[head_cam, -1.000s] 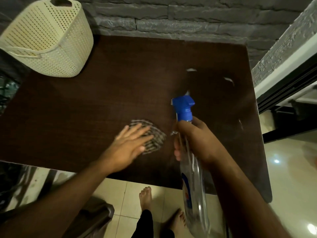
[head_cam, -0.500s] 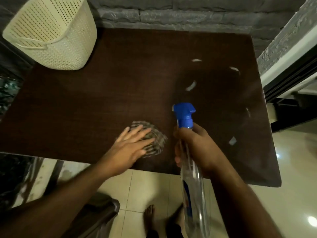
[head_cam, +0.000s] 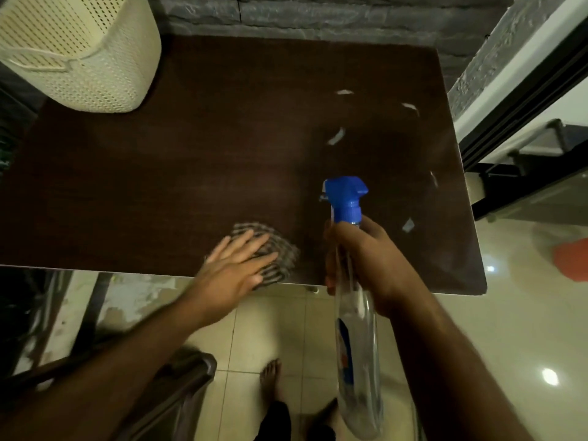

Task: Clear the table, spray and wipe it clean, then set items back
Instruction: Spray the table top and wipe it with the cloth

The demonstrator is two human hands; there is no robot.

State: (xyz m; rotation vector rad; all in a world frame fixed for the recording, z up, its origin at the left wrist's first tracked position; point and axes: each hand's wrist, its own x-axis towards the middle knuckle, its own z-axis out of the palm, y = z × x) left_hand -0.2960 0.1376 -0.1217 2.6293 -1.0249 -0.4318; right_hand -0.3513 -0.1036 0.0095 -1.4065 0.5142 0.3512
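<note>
A dark brown wooden table (head_cam: 191, 148) fills the upper half of the head view. My left hand (head_cam: 234, 268) lies flat, fingers straight, on a striped cloth (head_cam: 281, 249) at the table's near edge. My right hand (head_cam: 366, 259) grips the neck of a clear spray bottle (head_cam: 358, 345) with a blue trigger head (head_cam: 345, 195), nozzle pointing away over the table. Several wet streaks (head_cam: 336, 135) shine on the right part of the tabletop.
A cream perforated basket (head_cam: 79, 49) stands on the table's far left corner. A grey stone wall (head_cam: 318, 14) runs behind. A chair frame (head_cam: 178, 386) sits at lower left, my bare feet (head_cam: 270, 377) on the tiled floor. An orange object (head_cam: 571, 259) lies at right.
My view has pulled back toward the near edge, so the cloth and both hands now sit at the table's front edge. More wet streaks show on the right side.
</note>
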